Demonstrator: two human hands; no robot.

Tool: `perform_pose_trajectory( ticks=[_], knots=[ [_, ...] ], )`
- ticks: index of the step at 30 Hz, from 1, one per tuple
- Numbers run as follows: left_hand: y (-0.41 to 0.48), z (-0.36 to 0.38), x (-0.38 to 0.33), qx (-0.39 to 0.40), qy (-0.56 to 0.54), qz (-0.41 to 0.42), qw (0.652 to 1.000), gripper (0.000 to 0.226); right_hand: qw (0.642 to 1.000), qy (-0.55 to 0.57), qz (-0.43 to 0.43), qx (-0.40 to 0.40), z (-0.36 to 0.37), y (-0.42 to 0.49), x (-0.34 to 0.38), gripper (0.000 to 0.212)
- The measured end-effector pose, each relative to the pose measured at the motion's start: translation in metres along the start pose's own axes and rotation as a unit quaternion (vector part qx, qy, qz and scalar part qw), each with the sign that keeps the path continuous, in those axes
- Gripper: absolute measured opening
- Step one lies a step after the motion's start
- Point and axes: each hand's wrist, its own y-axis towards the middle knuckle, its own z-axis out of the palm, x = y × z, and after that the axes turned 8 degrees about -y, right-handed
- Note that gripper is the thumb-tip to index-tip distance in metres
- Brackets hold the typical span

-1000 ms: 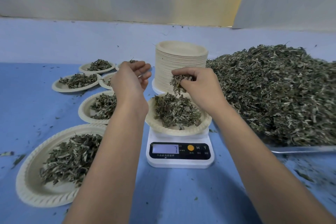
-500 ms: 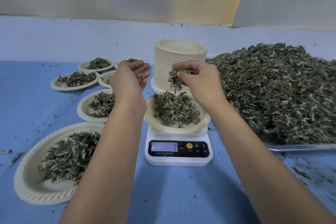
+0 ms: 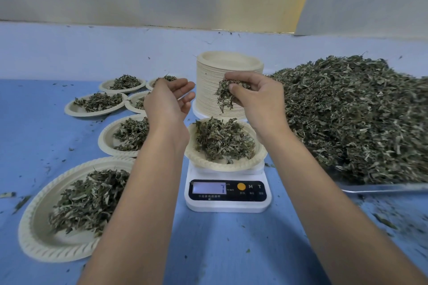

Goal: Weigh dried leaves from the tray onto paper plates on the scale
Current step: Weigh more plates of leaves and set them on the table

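Observation:
A white digital scale (image 3: 228,194) stands on the blue table, its display reading 7. On it sits a paper plate (image 3: 259,157) with a mound of dried leaves (image 3: 223,141). My right hand (image 3: 259,102) hovers above the plate's far edge and pinches a small bunch of leaves (image 3: 225,95) that hangs from its fingers. My left hand (image 3: 169,102) is held above and left of the plate, fingers relaxed, holding nothing that I can see. A large heap of dried leaves (image 3: 352,120) lies on a metal tray (image 3: 382,187) at the right.
A tall stack of empty paper plates (image 3: 229,69) stands behind the scale. Several filled plates lie at the left, the nearest (image 3: 34,227) at the front left, another (image 3: 106,139) behind it. Leaf crumbs are scattered over the blue cloth.
My right hand has risen a little above the plate with its bunch of leaves. The left hand has barely moved. The scale reading stays at 7.

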Motion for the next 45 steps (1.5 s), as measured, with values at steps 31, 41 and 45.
perform_pose_trajectory(
  ticks=[31,41,45],
  knots=[
    [-0.038,0.052,0.071,0.164,0.044,-0.097,0.981,0.028,0.957,-0.198,0.199,-0.075,-0.121,0.008,-0.074,0.022],
    [-0.034,0.046,0.062,0.157,0.041,-0.086,0.983,0.030,0.969,-0.163,0.175,-0.053,-0.112,0.006,-0.068,0.038],
    [-0.034,0.040,0.052,0.147,0.049,-0.071,0.985,0.029,0.978,-0.125,0.157,-0.050,-0.094,0.006,-0.059,0.034]
  ],
)
